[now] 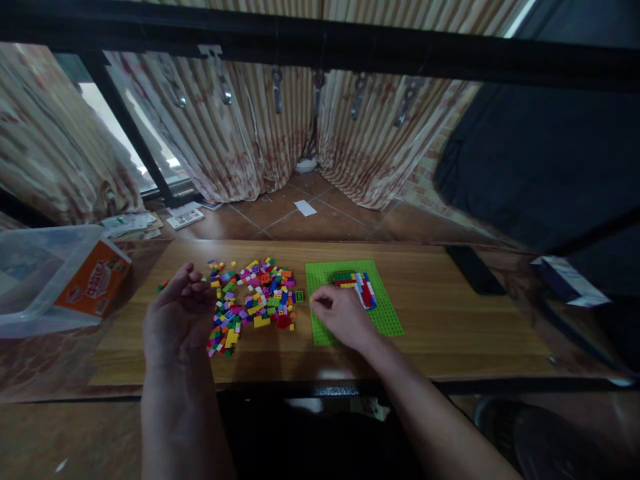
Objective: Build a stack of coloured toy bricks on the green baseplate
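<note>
My right hand (343, 313) is over the left part of a green studded baseplate (385, 313). Its thumb and fingers are pinched together, and a tiny yellow bit, which looks like a toy brick (312, 301), shows at the tips. Beside that hand, a built shape of red, white, blue, yellow and green bricks (367, 290) stands on the plate, partly hidden by the hand. Palm up, my left hand (177, 320) is at the left edge of a spread of loose coloured bricks (257, 310). Its fingers are loosely bent, with nothing visible in them.
A dark green brick (299, 296) lies between the loose bricks and the plate. On the wooden table (440, 333) a black phone-like slab (475, 270) rests at the right. A clear plastic tub (40, 313) with an orange label stands left. A dark bar (320, 43) crosses above.
</note>
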`<action>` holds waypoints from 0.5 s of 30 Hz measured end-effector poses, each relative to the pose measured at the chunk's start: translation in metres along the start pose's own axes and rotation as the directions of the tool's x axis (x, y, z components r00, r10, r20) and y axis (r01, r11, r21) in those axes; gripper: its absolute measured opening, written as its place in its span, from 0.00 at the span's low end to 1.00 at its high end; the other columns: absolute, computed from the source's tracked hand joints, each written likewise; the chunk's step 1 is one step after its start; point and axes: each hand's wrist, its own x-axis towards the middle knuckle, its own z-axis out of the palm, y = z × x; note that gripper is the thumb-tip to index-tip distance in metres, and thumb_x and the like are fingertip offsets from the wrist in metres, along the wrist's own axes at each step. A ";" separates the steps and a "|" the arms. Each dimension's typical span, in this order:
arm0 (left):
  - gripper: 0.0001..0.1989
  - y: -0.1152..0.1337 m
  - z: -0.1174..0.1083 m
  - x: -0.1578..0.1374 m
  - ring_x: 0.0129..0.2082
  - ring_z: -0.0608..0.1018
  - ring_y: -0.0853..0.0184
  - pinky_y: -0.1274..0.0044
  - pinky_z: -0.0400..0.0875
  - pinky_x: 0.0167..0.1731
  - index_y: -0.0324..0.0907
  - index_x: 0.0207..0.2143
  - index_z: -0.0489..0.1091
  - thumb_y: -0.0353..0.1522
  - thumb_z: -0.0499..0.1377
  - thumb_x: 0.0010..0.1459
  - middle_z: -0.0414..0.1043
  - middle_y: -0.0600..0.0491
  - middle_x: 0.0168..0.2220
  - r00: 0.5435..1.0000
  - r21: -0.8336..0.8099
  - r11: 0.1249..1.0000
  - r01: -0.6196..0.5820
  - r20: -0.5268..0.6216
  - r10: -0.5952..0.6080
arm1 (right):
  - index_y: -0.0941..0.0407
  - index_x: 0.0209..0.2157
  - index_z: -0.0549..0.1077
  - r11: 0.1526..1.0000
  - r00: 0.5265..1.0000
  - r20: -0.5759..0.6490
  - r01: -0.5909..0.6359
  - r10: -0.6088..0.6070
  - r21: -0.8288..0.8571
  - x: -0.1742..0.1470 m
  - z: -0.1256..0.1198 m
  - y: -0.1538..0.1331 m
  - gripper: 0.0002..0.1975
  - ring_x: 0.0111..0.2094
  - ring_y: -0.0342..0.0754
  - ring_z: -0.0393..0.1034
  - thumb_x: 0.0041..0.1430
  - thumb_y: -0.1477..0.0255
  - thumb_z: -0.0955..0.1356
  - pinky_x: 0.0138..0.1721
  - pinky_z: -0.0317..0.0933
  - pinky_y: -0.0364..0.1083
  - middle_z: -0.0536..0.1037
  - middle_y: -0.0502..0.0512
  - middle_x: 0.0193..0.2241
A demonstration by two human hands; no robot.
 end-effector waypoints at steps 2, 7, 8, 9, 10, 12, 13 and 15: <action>0.06 -0.001 0.001 0.000 0.16 0.66 0.79 0.88 0.62 0.17 0.33 0.30 0.67 0.20 0.52 0.57 0.65 0.56 0.20 1.000 0.008 1.000 -0.010 0.003 0.010 | 0.56 0.28 0.76 0.988 0.996 -0.055 -0.064 0.072 0.139 -0.003 -0.024 0.010 0.05 0.27 0.44 0.72 0.52 0.73 0.67 0.31 0.63 0.42 0.79 0.51 0.26; 0.07 -0.005 0.004 -0.002 0.16 0.65 0.80 0.88 0.62 0.17 0.32 0.30 0.66 0.19 0.50 0.58 0.64 0.56 0.20 0.998 -0.015 1.000 0.000 0.063 0.001 | 0.58 0.27 0.77 0.936 0.947 -0.038 -0.310 0.320 0.165 -0.018 -0.087 0.047 0.06 0.20 0.42 0.68 0.46 0.70 0.69 0.24 0.60 0.41 0.77 0.50 0.20; 0.08 -0.006 0.005 -0.002 0.16 0.65 0.80 0.88 0.62 0.16 0.32 0.30 0.66 0.19 0.50 0.58 0.64 0.56 0.20 0.998 -0.017 1.000 0.004 0.066 -0.003 | 0.58 0.26 0.77 0.928 0.931 -0.044 -0.356 0.363 0.110 -0.021 -0.095 0.054 0.06 0.19 0.42 0.67 0.45 0.71 0.69 0.23 0.59 0.41 0.76 0.49 0.19; 0.08 -0.007 0.005 -0.002 0.16 0.65 0.80 0.88 0.62 0.16 0.32 0.30 0.66 0.19 0.50 0.58 0.64 0.56 0.20 0.998 -0.018 1.000 0.005 0.064 -0.004 | 0.58 0.26 0.78 0.919 0.918 -0.055 -0.388 0.392 0.066 -0.024 -0.100 0.059 0.06 0.19 0.42 0.67 0.44 0.72 0.69 0.23 0.59 0.41 0.76 0.50 0.18; 0.08 -0.007 0.005 -0.002 0.16 0.65 0.80 0.88 0.62 0.16 0.32 0.30 0.66 0.19 0.50 0.59 0.64 0.56 0.20 0.998 -0.018 1.000 0.007 0.064 -0.006 | 0.58 0.26 0.78 0.913 0.911 -0.062 -0.407 0.408 0.022 -0.025 -0.103 0.064 0.07 0.19 0.43 0.67 0.44 0.72 0.69 0.23 0.59 0.42 0.76 0.50 0.18; 0.08 -0.009 0.005 -0.001 0.16 0.65 0.80 0.88 0.63 0.16 0.32 0.31 0.67 0.19 0.50 0.58 0.65 0.56 0.20 0.998 -0.018 1.000 0.005 0.067 -0.003 | 0.59 0.26 0.78 0.912 0.912 -0.066 -0.408 0.405 -0.047 -0.027 -0.103 0.069 0.07 0.20 0.44 0.68 0.44 0.73 0.68 0.23 0.59 0.42 0.75 0.50 0.17; 0.08 -0.010 0.006 -0.001 0.16 0.65 0.80 0.89 0.63 0.16 0.32 0.30 0.67 0.19 0.50 0.58 0.65 0.56 0.20 0.997 -0.021 1.000 0.003 0.072 -0.002 | 0.58 0.26 0.78 0.914 0.917 -0.067 -0.398 0.393 -0.081 -0.027 -0.101 0.070 0.07 0.20 0.44 0.68 0.44 0.74 0.68 0.23 0.58 0.42 0.75 0.50 0.17; 0.08 -0.012 0.007 -0.002 0.16 0.65 0.80 0.89 0.63 0.16 0.31 0.30 0.66 0.19 0.49 0.58 0.65 0.56 0.20 0.996 -0.021 1.000 0.005 0.090 -0.003 | 0.58 0.24 0.78 0.917 0.929 -0.073 -0.370 0.363 -0.149 -0.025 -0.095 0.069 0.06 0.20 0.44 0.67 0.44 0.75 0.67 0.24 0.58 0.42 0.75 0.49 0.16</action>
